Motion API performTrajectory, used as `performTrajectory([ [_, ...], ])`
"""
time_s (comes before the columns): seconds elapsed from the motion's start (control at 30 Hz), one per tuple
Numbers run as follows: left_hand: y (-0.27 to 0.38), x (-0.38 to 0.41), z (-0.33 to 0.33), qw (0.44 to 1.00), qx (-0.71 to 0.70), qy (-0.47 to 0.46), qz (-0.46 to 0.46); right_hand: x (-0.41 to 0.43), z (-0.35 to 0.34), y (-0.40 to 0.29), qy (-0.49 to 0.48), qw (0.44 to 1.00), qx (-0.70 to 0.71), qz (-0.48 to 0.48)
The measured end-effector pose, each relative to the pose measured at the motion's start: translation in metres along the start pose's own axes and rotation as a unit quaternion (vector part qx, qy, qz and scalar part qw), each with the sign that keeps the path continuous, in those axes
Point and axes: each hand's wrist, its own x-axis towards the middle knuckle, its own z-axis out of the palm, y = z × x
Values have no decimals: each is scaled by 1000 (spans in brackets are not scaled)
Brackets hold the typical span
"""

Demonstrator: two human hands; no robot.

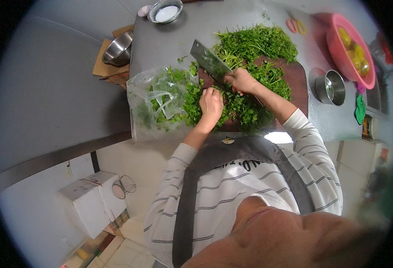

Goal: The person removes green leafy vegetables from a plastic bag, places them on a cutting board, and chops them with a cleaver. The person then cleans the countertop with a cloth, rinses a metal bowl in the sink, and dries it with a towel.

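Note:
My right hand [241, 81] grips the handle of a cleaver [210, 62], whose broad blade is tilted over the herbs and points to the far left. Bits of green cling to the blade. My left hand [212, 102], fingers curled, holds down leafy green herbs [192, 100], probably coriander, just left of the cleaver. Beneath lies a dark reddish-brown cutting board [297, 77], largely covered by chopped and loose herbs [250, 110]. At its left, a clear plastic bag [159, 97] has more herbs in and around it. A big heap of herbs [260, 42] sits beyond the board.
On the metal table [337, 124] stand a steel pot [330, 87], a pink basin [337, 50] of yellow fruit, scissors [296, 26] and a metal bowl [165, 11] with white contents. Another steel bowl [118, 50] is off the left edge, by cardboard. A green cloth [360, 109] hangs right.

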Motion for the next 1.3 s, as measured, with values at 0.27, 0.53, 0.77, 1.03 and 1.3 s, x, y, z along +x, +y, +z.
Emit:
performTrajectory([
  [0.27, 18, 73, -54, 990, 80, -97, -65, -62, -89, -21, 36, 977, 211, -7],
  [0.53, 25, 120, -13, 925, 218, -293, -102, -155, -136, 53, 277, 936, 213, 32],
  [0.77, -4, 157, 13, 937, 166, -297, -73, -218, -131, 121, 407, 872, 243, 119],
  [1.03, -48, 231, 64, 965, 150, -211, 43, -220, -111, 187, 513, 833, -137, 153],
  [1.3, -35, 240, 32, 937, 255, -231, 53, -211, -112, 220, 531, 785, -200, 246],
])
